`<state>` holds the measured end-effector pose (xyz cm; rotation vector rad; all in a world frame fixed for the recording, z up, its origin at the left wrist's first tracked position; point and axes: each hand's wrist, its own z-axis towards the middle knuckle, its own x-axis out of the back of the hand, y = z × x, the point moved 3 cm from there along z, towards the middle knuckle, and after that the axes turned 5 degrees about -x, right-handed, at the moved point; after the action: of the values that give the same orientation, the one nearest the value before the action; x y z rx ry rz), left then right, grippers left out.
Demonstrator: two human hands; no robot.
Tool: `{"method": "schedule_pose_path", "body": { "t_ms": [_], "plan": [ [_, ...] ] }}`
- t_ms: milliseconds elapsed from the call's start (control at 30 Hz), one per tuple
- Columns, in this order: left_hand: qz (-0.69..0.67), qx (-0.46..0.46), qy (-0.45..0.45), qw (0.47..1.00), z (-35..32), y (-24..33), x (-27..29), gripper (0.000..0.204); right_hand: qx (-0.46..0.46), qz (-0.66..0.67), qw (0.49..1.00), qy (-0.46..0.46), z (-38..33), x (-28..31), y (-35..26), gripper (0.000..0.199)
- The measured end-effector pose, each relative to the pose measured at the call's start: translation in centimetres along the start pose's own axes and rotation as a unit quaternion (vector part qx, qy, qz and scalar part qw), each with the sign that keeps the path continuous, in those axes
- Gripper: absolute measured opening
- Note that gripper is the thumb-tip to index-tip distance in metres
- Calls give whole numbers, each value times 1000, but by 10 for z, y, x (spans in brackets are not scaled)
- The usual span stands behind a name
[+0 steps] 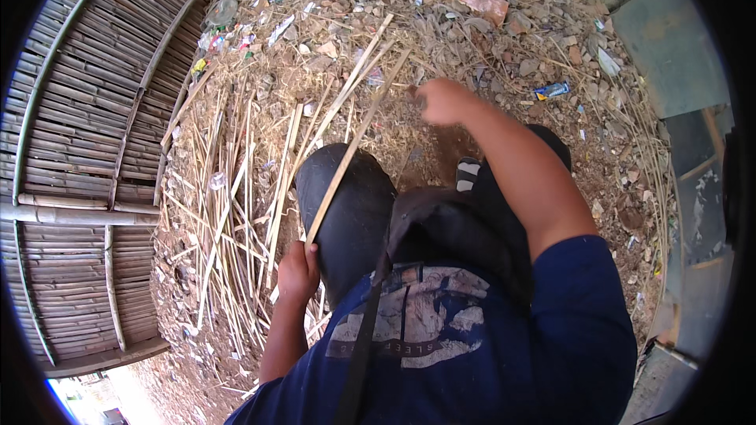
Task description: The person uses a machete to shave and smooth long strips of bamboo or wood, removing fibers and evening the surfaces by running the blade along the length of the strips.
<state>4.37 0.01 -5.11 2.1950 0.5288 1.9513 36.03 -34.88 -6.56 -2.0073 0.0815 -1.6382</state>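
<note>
A long, flat bamboo strip (351,159) slants across my left thigh, its far end reaching over the ground ahead. My left hand (298,271) is closed around the near end, with the thumb along it. Out in front, to the right of the strip's far part, my right hand (442,102) is curled into a fist. Something small and dark shows at its finger side, but I cannot make out what it is. The right hand is apart from the strip. More pale bamboo strips (227,205) lie in a loose heap to my left.
A bamboo slat wall (87,110) stands along the left side. Rubble and litter cover the ground ahead, with a broken brick (483,5) and a blue wrapper (551,91). Grey panels (669,47) stand at the right. A dark bag (457,228) rests on my lap.
</note>
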Motion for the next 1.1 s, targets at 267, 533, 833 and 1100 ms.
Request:
{"method": "schedule_pose_path", "body": {
  "t_ms": [267,533,833,1100],
  "plan": [
    [-21,-24,-36,999,11,-8,25,41,-22,-25,999,-27,-4,20,-11,29],
    [-47,-33,-34,998,23,-12,18,42,-148,82,977,-133,11,16,12,33],
    [-60,-14,-62,996,19,-13,20,44,-1,-68,993,-94,-20,23,-34,36],
    [-194,53,-121,972,18,-28,24,51,-15,-38,997,-72,-7,23,-20,32]
  ]
}}
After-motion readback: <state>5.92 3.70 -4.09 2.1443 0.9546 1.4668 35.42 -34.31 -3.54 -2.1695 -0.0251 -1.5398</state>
